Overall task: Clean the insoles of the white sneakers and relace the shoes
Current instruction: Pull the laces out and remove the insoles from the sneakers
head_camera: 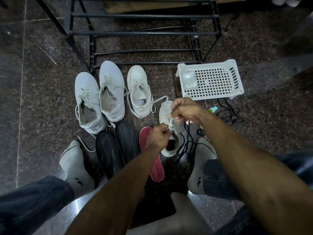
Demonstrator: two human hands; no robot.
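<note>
A white sneaker (170, 146) stands on the floor between my feet, its red lining showing at the heel. My left hand (159, 135) pinches its white lace (171, 123) near the eyelets. My right hand (183, 110) grips the same lace higher up, above the toe. A red insole (156, 168) lies beside this sneaker, partly under my left forearm. Its matching white sneaker (139, 91) sits farther back with loose laces. Two black insoles (116, 148) lie left of the red one.
A pair of larger white sneakers (100, 95) stands at the left. A white perforated basket (210, 80) sits at the right, with black laces (227, 112) and a small yellow-teal bottle (212, 109) near it. A black metal rack (144, 33) stands behind. My socked feet (76, 168) flank the work.
</note>
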